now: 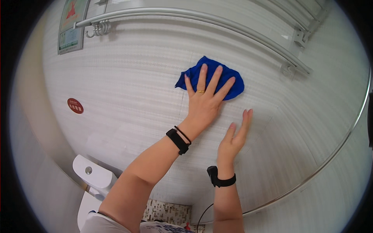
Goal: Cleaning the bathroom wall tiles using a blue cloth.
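As you worked, you had two hands, one blue cloth (211, 73) and two black wristbands (177, 141), one per wrist. Your left hand (204, 103) had its four visible fingers spread apart, laid over the cloth against the white wall (128, 85), mid-scene; its thumb was hidden. Your right hand (232, 141), nearer and to the right, had its thumb apart from its other fingers, which were close together; whether it touched the wall, you could not tell. One framed sign (72, 27) hung far left, with one round red sticker (75, 105) and one white toilet (101, 176) nearer. One long silver rail (155, 11) crossed beyond the cloth, a metal rack (301, 37) stood far right, and your left hand covered part of the cloth.
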Motion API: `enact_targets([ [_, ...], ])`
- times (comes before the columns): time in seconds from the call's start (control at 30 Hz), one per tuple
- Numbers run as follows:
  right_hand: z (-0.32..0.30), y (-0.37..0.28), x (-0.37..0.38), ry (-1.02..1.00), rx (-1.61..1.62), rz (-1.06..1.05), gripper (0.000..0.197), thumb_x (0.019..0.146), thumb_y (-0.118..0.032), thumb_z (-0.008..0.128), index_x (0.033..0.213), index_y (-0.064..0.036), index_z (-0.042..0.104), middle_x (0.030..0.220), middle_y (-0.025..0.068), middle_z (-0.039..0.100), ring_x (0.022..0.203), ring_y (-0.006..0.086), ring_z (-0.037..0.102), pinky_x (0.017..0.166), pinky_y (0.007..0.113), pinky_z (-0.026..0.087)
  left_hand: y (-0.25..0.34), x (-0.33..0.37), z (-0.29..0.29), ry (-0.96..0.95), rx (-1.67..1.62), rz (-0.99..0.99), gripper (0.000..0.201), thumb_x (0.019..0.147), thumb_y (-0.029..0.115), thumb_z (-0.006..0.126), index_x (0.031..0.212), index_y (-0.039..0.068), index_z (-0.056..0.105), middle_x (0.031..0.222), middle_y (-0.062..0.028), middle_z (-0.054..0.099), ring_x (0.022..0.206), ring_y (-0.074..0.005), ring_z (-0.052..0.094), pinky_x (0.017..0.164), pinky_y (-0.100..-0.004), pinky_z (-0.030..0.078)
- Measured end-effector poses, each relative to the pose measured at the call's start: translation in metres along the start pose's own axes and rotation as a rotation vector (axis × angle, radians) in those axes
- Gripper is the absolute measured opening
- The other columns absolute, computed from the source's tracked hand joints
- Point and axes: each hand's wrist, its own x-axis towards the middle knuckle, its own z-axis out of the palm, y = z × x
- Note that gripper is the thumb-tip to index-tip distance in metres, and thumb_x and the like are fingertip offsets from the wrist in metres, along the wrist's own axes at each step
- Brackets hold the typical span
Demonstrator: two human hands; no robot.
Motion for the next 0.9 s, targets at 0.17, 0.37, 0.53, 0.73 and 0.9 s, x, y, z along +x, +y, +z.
enact_targets([
  [0.17, 0.028, 0.03, -0.029, -0.142, -0.317, -0.042, 0.056, 0.09, -0.006, 0.043, 0.141, 0.0039, 0.022, 0.149, 0.0224, 0.016, 0.138, 0.0388, 0.012, 0.11, 0.052, 0.012, -0.009, -0.014, 0.008, 0.001, 0.037, 0.063, 0.061, 0.071, 0.016, 0.068, 0.128, 0.031, 0.052, 0.144, -0.0063, 0.035, 0.136, -0.0336, 0.021, 0.097, -0.0663, 0.018],
  [0.37, 0.036, 0.041, -0.035, -0.143, -0.399, -0.069, 0.06, 0.09, -0.008, 0.044, 0.143, 0.003, 0.017, 0.15, 0.0217, 0.013, 0.139, 0.0389, 0.008, 0.11, 0.052, 0.007, -0.021, -0.067, -0.001, -0.095, 0.044, 0.081, 0.053, 0.075, 0.022, 0.066, 0.126, 0.03, 0.054, 0.143, -0.0055, 0.036, 0.135, -0.0323, 0.023, 0.1, -0.0644, 0.014],
  [0.53, 0.036, 0.047, -0.035, -0.149, -0.432, -0.091, 0.061, 0.09, -0.007, 0.044, 0.143, 0.0022, 0.016, 0.151, 0.0205, 0.011, 0.14, 0.038, 0.008, 0.111, 0.052, 0.007, -0.032, -0.13, -0.009, -0.199, 0.08, 0.061, 0.054, 0.076, 0.037, 0.065, 0.129, 0.032, 0.051, 0.144, -0.006, 0.034, 0.136, -0.0334, 0.021, 0.1, -0.0656, 0.012],
  [0.73, 0.035, 0.043, -0.035, -0.163, -0.449, -0.084, 0.064, 0.089, -0.005, 0.046, 0.144, 0.0015, 0.014, 0.151, 0.0204, 0.011, 0.14, 0.0376, 0.007, 0.111, 0.051, 0.007, -0.038, -0.166, -0.019, -0.279, 0.046, -0.052, 0.062, 0.079, 0.059, 0.051, 0.132, 0.028, 0.049, 0.147, -0.0131, 0.026, 0.137, -0.0402, 0.014, 0.102, -0.0654, 0.003],
  [0.9, 0.035, 0.039, -0.034, -0.152, -0.446, -0.073, 0.064, 0.089, -0.007, 0.046, 0.144, 0.001, 0.014, 0.151, 0.0207, 0.011, 0.14, 0.0381, 0.008, 0.11, 0.051, 0.008, -0.034, -0.149, -0.018, -0.228, 0.109, -0.125, 0.05, 0.084, 0.046, 0.053, 0.131, 0.027, 0.05, 0.147, -0.0132, 0.027, 0.137, -0.0403, 0.015, 0.102, -0.0656, 0.003],
])
